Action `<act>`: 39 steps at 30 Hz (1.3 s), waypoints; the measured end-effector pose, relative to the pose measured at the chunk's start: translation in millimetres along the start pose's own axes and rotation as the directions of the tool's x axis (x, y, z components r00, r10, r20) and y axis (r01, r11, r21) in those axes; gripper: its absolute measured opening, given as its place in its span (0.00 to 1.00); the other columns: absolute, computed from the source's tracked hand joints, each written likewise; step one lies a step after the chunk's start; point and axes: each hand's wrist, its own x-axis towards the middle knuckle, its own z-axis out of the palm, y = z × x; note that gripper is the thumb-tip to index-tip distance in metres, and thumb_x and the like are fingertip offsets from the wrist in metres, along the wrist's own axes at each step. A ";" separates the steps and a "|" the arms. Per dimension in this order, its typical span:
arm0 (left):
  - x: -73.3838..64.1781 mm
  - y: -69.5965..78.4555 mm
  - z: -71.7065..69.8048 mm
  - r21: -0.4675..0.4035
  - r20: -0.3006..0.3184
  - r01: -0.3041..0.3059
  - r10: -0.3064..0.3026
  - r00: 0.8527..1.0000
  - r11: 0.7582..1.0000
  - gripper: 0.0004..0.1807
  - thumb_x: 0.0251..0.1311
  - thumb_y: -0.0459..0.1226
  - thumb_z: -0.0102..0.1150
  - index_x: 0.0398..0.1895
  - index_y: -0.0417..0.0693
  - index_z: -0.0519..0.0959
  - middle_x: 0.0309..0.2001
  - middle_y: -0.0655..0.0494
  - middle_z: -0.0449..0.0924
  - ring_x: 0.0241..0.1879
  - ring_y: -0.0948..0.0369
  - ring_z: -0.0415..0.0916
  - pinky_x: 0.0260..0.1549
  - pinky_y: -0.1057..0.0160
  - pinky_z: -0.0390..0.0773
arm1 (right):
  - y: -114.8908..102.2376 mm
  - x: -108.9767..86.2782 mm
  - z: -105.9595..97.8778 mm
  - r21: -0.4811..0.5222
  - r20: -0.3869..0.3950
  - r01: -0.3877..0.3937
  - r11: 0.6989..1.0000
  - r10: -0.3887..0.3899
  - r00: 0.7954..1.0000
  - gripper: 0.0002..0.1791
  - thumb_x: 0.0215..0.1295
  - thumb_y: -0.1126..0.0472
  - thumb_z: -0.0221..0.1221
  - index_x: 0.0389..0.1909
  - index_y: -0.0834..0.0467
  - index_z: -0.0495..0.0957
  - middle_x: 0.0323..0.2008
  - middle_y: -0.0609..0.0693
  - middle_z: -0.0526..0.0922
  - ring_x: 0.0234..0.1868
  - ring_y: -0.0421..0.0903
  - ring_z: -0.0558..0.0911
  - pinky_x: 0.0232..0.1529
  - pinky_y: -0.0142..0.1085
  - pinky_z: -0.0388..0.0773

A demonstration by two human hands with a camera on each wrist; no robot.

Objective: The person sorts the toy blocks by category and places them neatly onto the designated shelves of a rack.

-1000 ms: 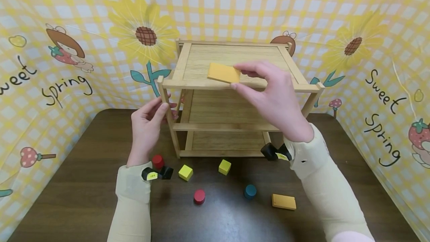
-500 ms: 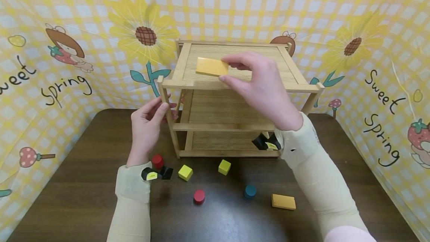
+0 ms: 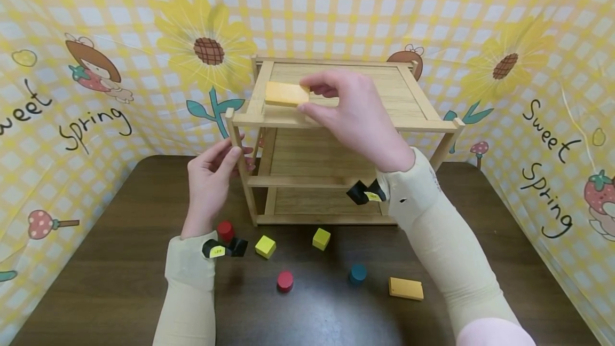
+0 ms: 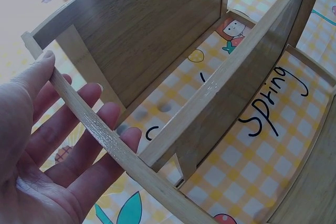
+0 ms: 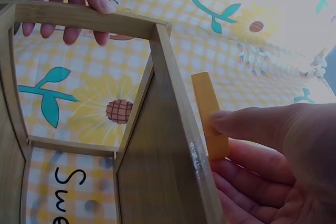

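Pinched by one end between thumb and fingers, an orange-yellow rectangular block (image 3: 286, 94) is in my right hand (image 3: 353, 113), close over the top board near its left end. In the right wrist view the block (image 5: 206, 108) shows beside the top board's front edge. My left hand (image 3: 211, 175) grips the front left post of the three-tier wooden shelf (image 3: 331, 181). From the left wrist, its thumb lies on one side of the post (image 4: 94, 121) and its fingers come around behind.
On the dark table (image 3: 125, 260) before the shelf lie two yellow cubes (image 3: 265, 247), a red cylinder (image 3: 285, 281), another red cylinder (image 3: 226, 230) by the left wrist, a blue cylinder (image 3: 357, 273) and a second orange-yellow block (image 3: 405, 288). A checked cloth (image 3: 317, 9) surrounds the table.
My right hand has moved left over the top board, carrying the orange-yellow block toward the shelf's left end. The left hand stays on the post.
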 end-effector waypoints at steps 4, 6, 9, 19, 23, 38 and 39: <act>-0.5 -0.6 -0.1 0.006 0.002 -0.003 0.003 1.000 1.000 0.16 0.71 0.35 0.61 0.58 0.37 0.82 0.42 0.43 0.87 0.37 0.46 0.86 0.38 0.50 0.86 | 1.9 4.7 1.9 0.003 0.033 -0.041 0.999 0.041 0.999 0.18 0.64 0.60 0.71 0.53 0.58 0.85 0.49 0.47 0.86 0.49 0.41 0.83 0.54 0.30 0.77; -0.7 -0.7 0.0 0.006 0.002 -0.003 0.003 1.000 1.000 0.16 0.71 0.35 0.61 0.58 0.37 0.82 0.42 0.42 0.87 0.37 0.45 0.86 0.38 0.50 0.86 | 3.3 5.9 2.5 0.006 0.053 -0.063 0.998 0.062 0.997 0.17 0.64 0.60 0.71 0.53 0.58 0.85 0.49 0.46 0.86 0.48 0.40 0.83 0.53 0.30 0.77; -1.1 -0.4 0.4 0.007 0.000 0.000 0.000 1.000 1.000 0.16 0.71 0.35 0.61 0.58 0.37 0.83 0.41 0.42 0.87 0.36 0.46 0.86 0.38 0.50 0.86 | 4.8 6.9 2.9 0.012 0.082 -0.086 0.996 0.085 0.993 0.17 0.63 0.60 0.72 0.51 0.59 0.86 0.48 0.47 0.86 0.47 0.40 0.83 0.52 0.30 0.77; -2.0 0.8 0.4 0.011 -0.005 0.010 -0.010 1.000 1.000 0.16 0.71 0.35 0.61 0.58 0.37 0.82 0.42 0.44 0.88 0.37 0.47 0.86 0.37 0.52 0.86 | 5.3 8.5 2.5 0.005 0.156 -0.138 0.990 0.136 0.978 0.17 0.64 0.59 0.71 0.52 0.60 0.85 0.48 0.49 0.86 0.47 0.42 0.84 0.53 0.31 0.78; -1.6 0.7 -0.3 0.010 -0.006 0.008 -0.008 1.000 1.000 0.17 0.71 0.35 0.61 0.58 0.36 0.82 0.41 0.43 0.88 0.37 0.47 0.86 0.37 0.53 0.86 | 5.0 9.5 1.7 0.005 0.168 -0.144 0.990 0.141 0.976 0.17 0.65 0.59 0.70 0.52 0.60 0.85 0.47 0.49 0.86 0.46 0.41 0.84 0.52 0.32 0.78; 0.3 -1.7 -0.7 -0.017 0.008 -0.011 0.011 1.000 1.000 0.16 0.72 0.33 0.60 0.58 0.34 0.82 0.41 0.42 0.87 0.35 0.52 0.87 0.38 0.48 0.85 | 5.3 7.6 -0.7 -0.014 0.152 -0.165 0.986 0.165 0.974 0.23 0.65 0.55 0.70 0.59 0.58 0.83 0.55 0.48 0.85 0.54 0.43 0.82 0.57 0.33 0.75; 0.2 -1.9 -1.0 -0.016 0.007 -0.014 0.014 1.000 1.000 0.16 0.71 0.33 0.60 0.58 0.34 0.82 0.41 0.42 0.87 0.35 0.53 0.87 0.38 0.47 0.85 | 4.8 7.0 -1.2 -0.022 0.143 -0.160 0.987 0.162 0.976 0.23 0.66 0.54 0.70 0.59 0.57 0.82 0.55 0.47 0.85 0.55 0.43 0.82 0.58 0.33 0.75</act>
